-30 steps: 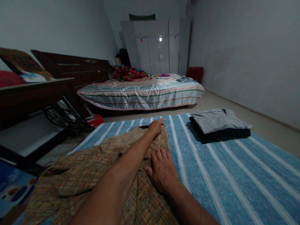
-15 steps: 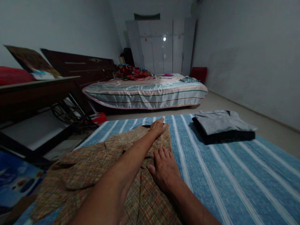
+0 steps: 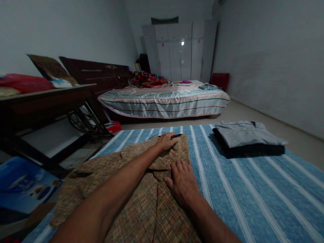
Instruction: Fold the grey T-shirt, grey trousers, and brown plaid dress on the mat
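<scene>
A brown plaid shirt [image 3: 141,202] lies spread on the blue striped bedsheet [image 3: 253,192] in front of me. My left hand [image 3: 167,141] reaches to the shirt's far edge, fingers lying flat on the cloth near a dark opening. Closer to me, my right hand [image 3: 182,182] presses palm down on the shirt's right side, fingers stretched out. Neither hand grips anything.
A folded grey shirt on a dark garment [image 3: 249,138] sits at the right of the sheet. A second bed [image 3: 164,99] with a red bundle stands beyond. A dark wooden table [image 3: 45,101] is at left, white wardrobes [image 3: 179,50] at the back.
My left hand has drawn back slightly along the shirt's far edge. My right hand stays flat on the shirt. The view has shifted a little to the left.
</scene>
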Action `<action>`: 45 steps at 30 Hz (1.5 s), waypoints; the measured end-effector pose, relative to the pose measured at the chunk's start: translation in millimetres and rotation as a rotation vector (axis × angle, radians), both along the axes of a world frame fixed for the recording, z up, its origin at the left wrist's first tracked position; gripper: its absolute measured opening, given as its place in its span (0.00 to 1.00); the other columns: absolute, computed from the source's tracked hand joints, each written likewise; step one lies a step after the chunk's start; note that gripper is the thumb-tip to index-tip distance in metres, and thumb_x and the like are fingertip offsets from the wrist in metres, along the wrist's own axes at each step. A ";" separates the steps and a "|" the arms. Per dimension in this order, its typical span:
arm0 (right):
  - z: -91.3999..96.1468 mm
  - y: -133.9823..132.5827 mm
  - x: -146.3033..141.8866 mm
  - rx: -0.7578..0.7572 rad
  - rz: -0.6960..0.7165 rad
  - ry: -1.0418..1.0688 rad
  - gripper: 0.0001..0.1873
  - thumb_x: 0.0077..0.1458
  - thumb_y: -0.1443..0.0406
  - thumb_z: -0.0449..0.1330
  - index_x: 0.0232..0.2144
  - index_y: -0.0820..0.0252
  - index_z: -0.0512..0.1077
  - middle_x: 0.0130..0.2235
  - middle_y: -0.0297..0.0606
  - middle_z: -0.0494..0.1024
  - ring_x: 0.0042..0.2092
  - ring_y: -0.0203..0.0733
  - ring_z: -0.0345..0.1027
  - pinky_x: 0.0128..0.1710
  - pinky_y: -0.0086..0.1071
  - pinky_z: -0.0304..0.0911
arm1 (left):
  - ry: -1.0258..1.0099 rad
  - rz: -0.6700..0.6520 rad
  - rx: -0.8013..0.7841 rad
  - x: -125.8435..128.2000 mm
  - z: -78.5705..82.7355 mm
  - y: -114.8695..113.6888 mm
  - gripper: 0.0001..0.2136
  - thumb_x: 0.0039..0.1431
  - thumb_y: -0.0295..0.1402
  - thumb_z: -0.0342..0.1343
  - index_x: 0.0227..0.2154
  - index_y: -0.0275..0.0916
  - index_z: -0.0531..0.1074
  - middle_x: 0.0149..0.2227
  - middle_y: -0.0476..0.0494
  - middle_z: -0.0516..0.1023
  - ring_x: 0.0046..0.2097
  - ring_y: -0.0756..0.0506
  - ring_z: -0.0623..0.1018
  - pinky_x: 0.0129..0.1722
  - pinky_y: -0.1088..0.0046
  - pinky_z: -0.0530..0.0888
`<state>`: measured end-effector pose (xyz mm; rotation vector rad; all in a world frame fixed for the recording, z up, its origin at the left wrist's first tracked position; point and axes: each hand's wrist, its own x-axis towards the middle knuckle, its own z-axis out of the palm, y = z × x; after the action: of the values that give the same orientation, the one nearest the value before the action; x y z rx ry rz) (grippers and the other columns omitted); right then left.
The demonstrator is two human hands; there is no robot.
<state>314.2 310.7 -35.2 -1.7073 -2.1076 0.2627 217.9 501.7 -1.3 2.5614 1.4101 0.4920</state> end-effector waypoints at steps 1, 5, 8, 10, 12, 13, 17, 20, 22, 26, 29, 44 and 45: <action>-0.4 -0.1 -0.1 -0.001 0.000 -0.003 0.31 0.63 0.54 0.49 0.60 0.70 0.63 0.63 0.56 0.60 0.65 0.60 0.49 0.62 0.50 0.45 | 0.020 0.007 -0.007 -2.7 1.4 -1.8 0.12 0.58 0.39 0.52 0.35 0.38 0.77 0.32 0.48 0.79 0.34 0.48 0.77 0.36 0.76 0.70; -0.5 -0.6 0.0 -0.013 -0.004 -0.017 0.31 0.63 0.54 0.49 0.60 0.69 0.62 0.63 0.55 0.60 0.65 0.60 0.50 0.62 0.50 0.45 | 0.126 0.038 -0.049 -6.6 6.9 -6.7 0.11 0.55 0.34 0.52 0.28 0.39 0.79 0.30 0.45 0.80 0.34 0.46 0.78 0.35 0.76 0.69; 1.2 -1.1 0.5 -0.012 -0.003 -0.016 0.31 0.63 0.54 0.49 0.61 0.70 0.62 0.63 0.56 0.60 0.65 0.60 0.49 0.63 0.50 0.45 | 0.201 0.071 -0.077 -5.5 10.3 -8.2 0.10 0.53 0.34 0.53 0.26 0.40 0.80 0.29 0.43 0.80 0.34 0.44 0.78 0.34 0.75 0.69; 2.9 -1.5 0.9 -0.010 0.002 -0.012 0.31 0.63 0.54 0.49 0.60 0.70 0.62 0.63 0.56 0.61 0.65 0.60 0.50 0.62 0.50 0.45 | 0.239 0.096 -0.090 -5.2 12.5 -8.7 0.11 0.53 0.35 0.54 0.26 0.39 0.80 0.28 0.42 0.80 0.34 0.44 0.78 0.34 0.74 0.68; 4.2 -1.8 1.0 -0.012 0.003 -0.008 0.30 0.64 0.54 0.49 0.60 0.70 0.63 0.63 0.56 0.61 0.64 0.60 0.51 0.62 0.49 0.46 | 0.267 0.099 -0.106 -6.2 14.8 -9.1 0.11 0.53 0.36 0.54 0.25 0.39 0.80 0.27 0.42 0.80 0.33 0.44 0.78 0.33 0.74 0.68; 4.5 -1.8 1.0 -0.011 0.002 -0.007 0.30 0.64 0.54 0.49 0.60 0.70 0.63 0.63 0.56 0.61 0.64 0.60 0.51 0.62 0.49 0.47 | 0.275 0.093 -0.115 -7.3 15.8 -9.4 0.12 0.53 0.37 0.54 0.25 0.39 0.80 0.27 0.42 0.79 0.32 0.45 0.78 0.33 0.75 0.68; 3.0 -1.6 0.5 -0.010 -0.001 -0.008 0.30 0.64 0.54 0.49 0.59 0.70 0.63 0.62 0.56 0.61 0.64 0.60 0.51 0.62 0.49 0.46 | 0.283 0.065 -0.145 -12.0 17.9 -11.5 0.09 0.51 0.36 0.57 0.25 0.40 0.80 0.23 0.47 0.77 0.30 0.47 0.76 0.31 0.76 0.67; 1.0 -1.2 0.3 -0.003 0.003 -0.013 0.30 0.63 0.54 0.49 0.60 0.70 0.63 0.63 0.56 0.61 0.64 0.60 0.50 0.62 0.49 0.46 | 0.270 0.085 -0.147 -13.4 16.3 -12.1 0.05 0.49 0.33 0.58 0.24 0.40 0.79 0.23 0.48 0.77 0.30 0.47 0.76 0.31 0.76 0.67; 0.4 -1.2 0.4 0.004 0.004 -0.013 0.30 0.63 0.54 0.49 0.60 0.70 0.63 0.63 0.55 0.61 0.64 0.59 0.51 0.62 0.49 0.46 | 0.258 0.109 -0.139 -13.5 14.1 -11.7 0.05 0.49 0.30 0.58 0.24 0.39 0.78 0.24 0.48 0.77 0.31 0.47 0.76 0.31 0.76 0.68; 0.1 -1.3 0.7 0.008 -0.001 -0.012 0.30 0.63 0.54 0.49 0.60 0.69 0.63 0.63 0.55 0.62 0.64 0.59 0.51 0.62 0.49 0.46 | 0.232 0.138 -0.123 -13.9 10.0 -10.7 0.07 0.48 0.29 0.58 0.31 0.39 0.78 0.29 0.47 0.79 0.33 0.46 0.77 0.33 0.75 0.69; -0.9 -0.9 0.9 -0.005 -0.001 -0.013 0.31 0.63 0.53 0.49 0.60 0.69 0.62 0.63 0.55 0.61 0.64 0.59 0.50 0.62 0.49 0.45 | 0.223 0.161 -0.121 -15.5 9.1 -11.1 0.08 0.47 0.29 0.59 0.32 0.39 0.78 0.31 0.46 0.80 0.35 0.45 0.78 0.35 0.74 0.70; 6.2 11.2 3.6 0.024 -0.052 0.037 0.27 0.62 0.54 0.48 0.57 0.65 0.64 0.58 0.53 0.67 0.58 0.56 0.59 0.57 0.48 0.56 | 0.248 0.318 -0.124 -10.3 17.2 -33.0 0.04 0.48 0.27 0.59 0.28 0.36 0.78 0.31 0.37 0.81 0.40 0.42 0.80 0.39 0.73 0.72; 11.1 16.8 3.9 0.029 -0.053 0.047 0.26 0.62 0.54 0.47 0.56 0.65 0.65 0.56 0.52 0.68 0.57 0.55 0.61 0.56 0.46 0.57 | 0.249 0.317 -0.126 -9.9 17.5 -33.3 0.04 0.48 0.27 0.59 0.28 0.37 0.78 0.31 0.38 0.81 0.40 0.42 0.80 0.39 0.73 0.72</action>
<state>318.1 327.5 -24.1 -1.7212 -2.0194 0.2537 208.0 468.4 16.1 2.3733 1.8813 0.1204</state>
